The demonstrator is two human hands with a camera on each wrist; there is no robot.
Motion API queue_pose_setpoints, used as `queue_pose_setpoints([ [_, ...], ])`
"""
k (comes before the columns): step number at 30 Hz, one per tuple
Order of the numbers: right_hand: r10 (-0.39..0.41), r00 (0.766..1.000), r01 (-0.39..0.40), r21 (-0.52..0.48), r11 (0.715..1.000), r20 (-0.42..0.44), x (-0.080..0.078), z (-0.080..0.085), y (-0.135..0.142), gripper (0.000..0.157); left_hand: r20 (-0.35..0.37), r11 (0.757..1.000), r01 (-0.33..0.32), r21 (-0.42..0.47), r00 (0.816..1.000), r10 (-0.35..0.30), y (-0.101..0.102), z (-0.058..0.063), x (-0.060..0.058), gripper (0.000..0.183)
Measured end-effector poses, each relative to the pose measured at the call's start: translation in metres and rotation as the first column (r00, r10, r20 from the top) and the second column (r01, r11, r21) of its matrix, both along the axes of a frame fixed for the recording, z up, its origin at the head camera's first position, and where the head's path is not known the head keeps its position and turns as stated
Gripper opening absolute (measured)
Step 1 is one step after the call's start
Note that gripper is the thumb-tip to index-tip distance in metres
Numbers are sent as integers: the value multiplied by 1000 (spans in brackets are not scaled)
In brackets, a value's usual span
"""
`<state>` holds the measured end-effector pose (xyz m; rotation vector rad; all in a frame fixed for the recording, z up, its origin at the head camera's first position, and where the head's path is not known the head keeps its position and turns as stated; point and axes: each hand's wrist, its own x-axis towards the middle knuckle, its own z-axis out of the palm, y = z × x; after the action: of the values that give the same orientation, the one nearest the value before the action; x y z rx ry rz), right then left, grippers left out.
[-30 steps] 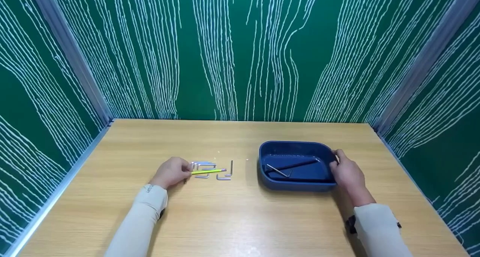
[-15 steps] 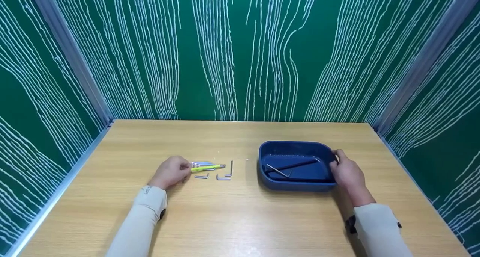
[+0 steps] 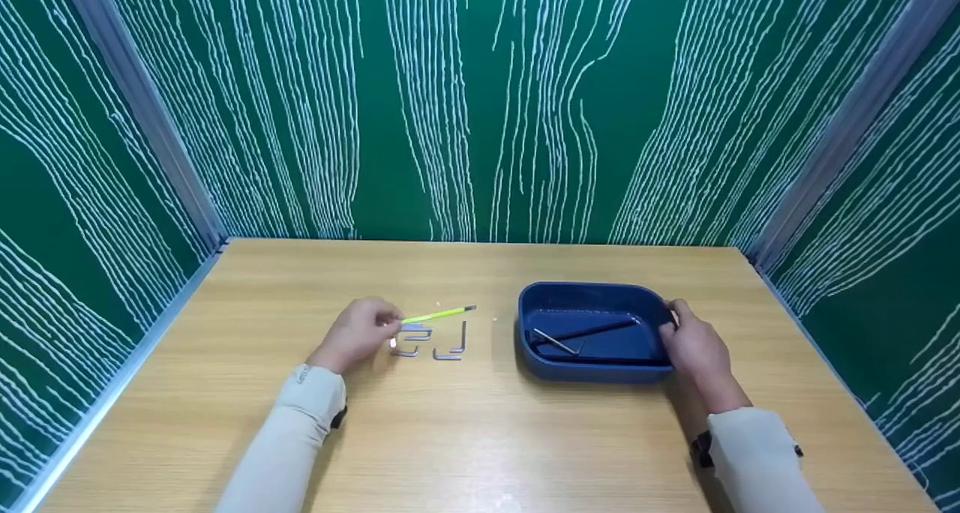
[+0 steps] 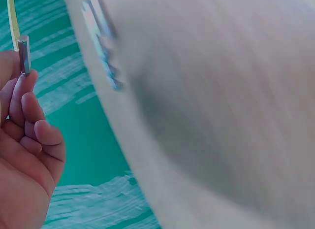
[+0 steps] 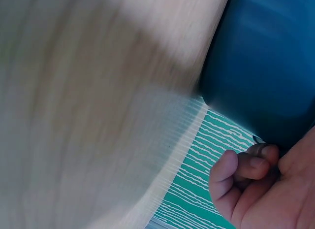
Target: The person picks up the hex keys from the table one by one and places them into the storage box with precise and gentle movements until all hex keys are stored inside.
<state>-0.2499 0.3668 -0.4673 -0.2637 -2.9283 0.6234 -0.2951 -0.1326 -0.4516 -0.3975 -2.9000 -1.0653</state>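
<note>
My left hand (image 3: 358, 333) pinches a hex key with a yellow sleeve (image 3: 437, 316) between thumb and fingertips. Its dark tip points right, over the table. In the left wrist view the bare silver short arm of this hex key (image 4: 24, 55) stands up at the fingertips. Several silver hex keys (image 3: 463, 336) lie just below and to the right of that hand. My right hand (image 3: 699, 352) grips the right end of a dark blue container (image 3: 600, 373), thumb at the rim. A silver hex key (image 3: 555, 340) and a long dark rod (image 3: 600, 328) lie inside it.
The wooden table (image 3: 465, 445) ends at a green back wall (image 3: 480, 123) with white wavy lines. Similar green panels stand left and right, with grey posts (image 3: 142, 108) at the corners. Small pale specks lie on the tabletop near the hex keys.
My left hand has risen from the small pile and shifted right and away from me with the yellow hex key. My right hand and the container have stayed put.
</note>
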Motion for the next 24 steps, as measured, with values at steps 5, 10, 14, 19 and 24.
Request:
queue_pose_setpoints([
  [5, 4, 1000, -4, -20, 1000, 22, 0, 1, 0, 42, -45, 999, 44, 7, 998, -44, 23, 12, 4, 12],
  [10, 3, 999, -2, -35, 999, 42, 1, 1, 0, 43, -90, 996, 88, -27, 992, -90, 44, 19, 5, 13],
  [14, -3, 999, 5, -40, 999, 49, 0, 1, -1, 43, -110, 993, 108, -41, 988, -112, 57, 21, 5, 12],
  [19, -5, 999, 7, -44, 999, 53, 0, 1, 0, 43, -137, 991, 126, -45, 982, -131, 68, 22, 6, 11],
  [24, 1, 1000, -1, -16, 1000, 1, 2, 2, 0, 41, -139, 991, 130, -41, 981, -135, 78, 21, 8, 10],
])
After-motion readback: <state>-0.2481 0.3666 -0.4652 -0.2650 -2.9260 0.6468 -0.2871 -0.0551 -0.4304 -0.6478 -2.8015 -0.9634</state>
